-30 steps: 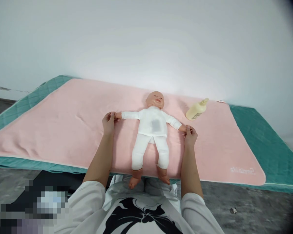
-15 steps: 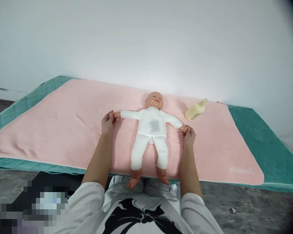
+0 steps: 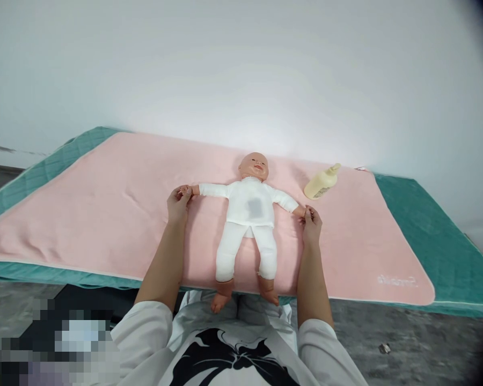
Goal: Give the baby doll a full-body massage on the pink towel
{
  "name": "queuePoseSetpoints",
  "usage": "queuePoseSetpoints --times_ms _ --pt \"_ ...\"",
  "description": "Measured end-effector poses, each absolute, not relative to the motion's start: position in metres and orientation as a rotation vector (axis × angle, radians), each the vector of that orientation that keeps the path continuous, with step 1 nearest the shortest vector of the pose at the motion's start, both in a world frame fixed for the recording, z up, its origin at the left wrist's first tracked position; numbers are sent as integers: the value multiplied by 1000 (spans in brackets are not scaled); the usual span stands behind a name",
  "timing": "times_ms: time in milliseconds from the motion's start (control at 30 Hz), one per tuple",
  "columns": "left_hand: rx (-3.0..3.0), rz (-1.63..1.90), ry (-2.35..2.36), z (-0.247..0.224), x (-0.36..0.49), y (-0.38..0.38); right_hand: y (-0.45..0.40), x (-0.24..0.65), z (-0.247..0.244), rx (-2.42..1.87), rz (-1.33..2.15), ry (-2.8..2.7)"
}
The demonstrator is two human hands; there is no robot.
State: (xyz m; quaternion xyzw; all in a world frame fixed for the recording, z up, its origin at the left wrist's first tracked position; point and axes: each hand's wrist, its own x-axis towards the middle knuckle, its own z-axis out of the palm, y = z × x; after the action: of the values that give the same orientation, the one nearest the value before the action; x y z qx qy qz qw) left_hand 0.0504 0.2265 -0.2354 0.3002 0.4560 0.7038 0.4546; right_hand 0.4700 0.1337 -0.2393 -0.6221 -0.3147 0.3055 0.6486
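A baby doll [image 3: 250,201] with a white cloth body lies on its back, its arms spread wide and its feet over the near edge. On the left, my left hand [image 3: 178,203] is closed around one of the doll's hands, thumb on top. The doll's other hand is pinched in the fingers of my right hand [image 3: 313,222]. A grey square patch shows on the doll's chest. Beneath it is a pink blanket [image 3: 145,214]. Beyond my right hand, a pale yellow pump bottle [image 3: 322,183] stands on the blanket.
The blanket covers most of a green quilted mattress [image 3: 438,236] set against a white wall [image 3: 241,69]. A dark piece of furniture [image 3: 52,308] and a blurred-out patch lie at lower left. On the grey floor sits a small scrap [image 3: 385,348].
My left thumb and fingers have shifted slightly on the doll's hand. My right fingers have moved a little too. The doll and bottle stay in place.
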Motion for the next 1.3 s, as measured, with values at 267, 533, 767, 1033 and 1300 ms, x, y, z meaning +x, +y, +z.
queuePoseSetpoints --times_ms 267,533,767,1033,1300 --pt "725 1740 1256 -231 53 224 132 466 -234 -1469 651 -706" --pt "754 1754 1328 -235 54 226 133 467 -237 -1554 580 -704" --pt "739 1715 1373 -235 54 226 134 466 -237 -1481 625 -640" --pt "686 1694 1389 -234 54 228 139 472 -246 -1364 611 -544" --pt "742 1662 1466 -234 53 226 142 472 -249 -1122 712 -639"
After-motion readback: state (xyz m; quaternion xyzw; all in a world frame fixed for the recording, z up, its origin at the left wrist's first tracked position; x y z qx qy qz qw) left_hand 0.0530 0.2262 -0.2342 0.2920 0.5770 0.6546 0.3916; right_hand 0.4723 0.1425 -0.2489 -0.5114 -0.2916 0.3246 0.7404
